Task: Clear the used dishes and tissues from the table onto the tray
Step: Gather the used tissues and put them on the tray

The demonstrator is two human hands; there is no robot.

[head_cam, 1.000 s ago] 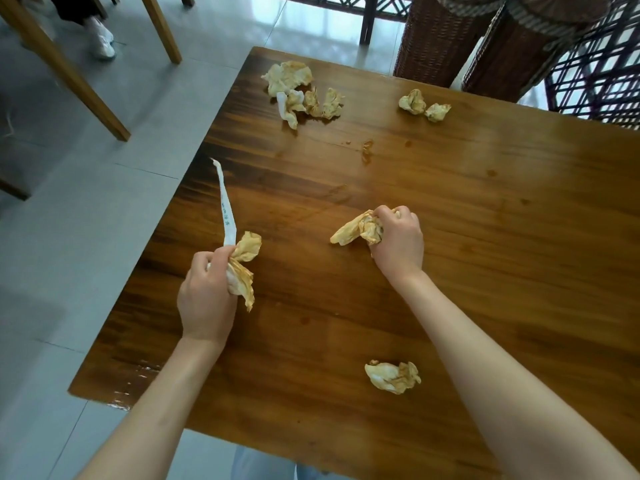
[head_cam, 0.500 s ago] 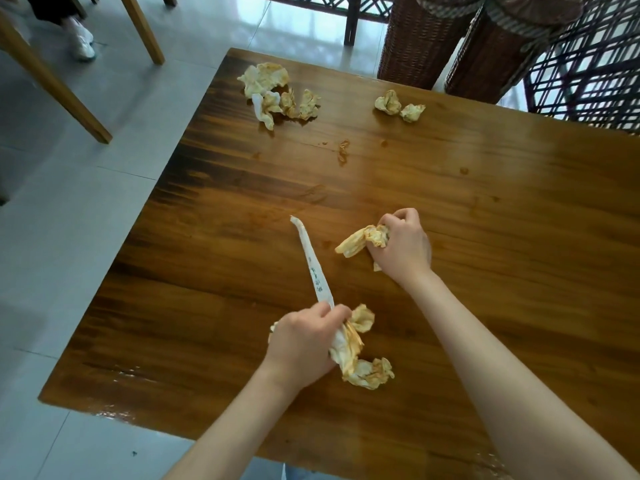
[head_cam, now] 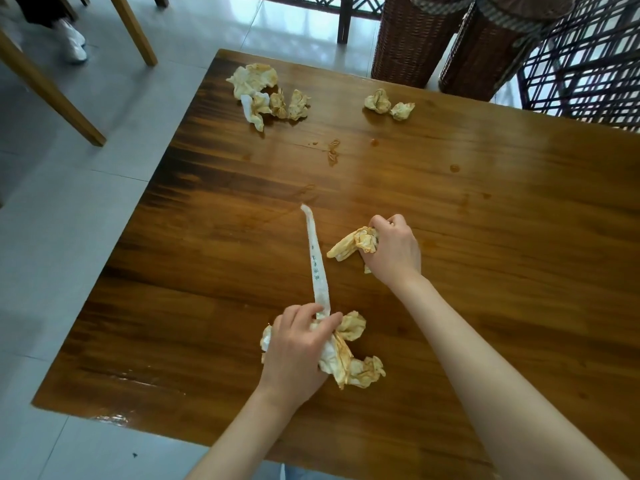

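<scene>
On the far left, a white shoe (head_cam: 72, 41) stands on the grey floor (head_cam: 62, 209) by some light wooden legs (head_cam: 52, 88). The brown table (head_cam: 485, 209) fills most of the view. At its far left corner lies a pile of stained tissues (head_cam: 266, 95). Lower down, near the front edge, the person's left hand (head_cam: 294, 348) is curled tight around a bunch of tissues (head_cam: 341, 355) and a long white paper strip (head_cam: 317, 265). The strip sticks up and away from the hand. One more crumpled tissue (head_cam: 369, 372) lies on the table and touches the bunch. A bit further right and further back, the right hand (head_cam: 393, 251) grips a yellow tissue wad (head_cam: 353, 244) that pokes out to the left. Near the back edge sit two small tissue balls (head_cam: 388, 105), just beside each other. Small wet spots (head_cam: 333, 150) dot the wood in between. Behind the table stand two brown woven baskets (head_cam: 412, 39).
</scene>
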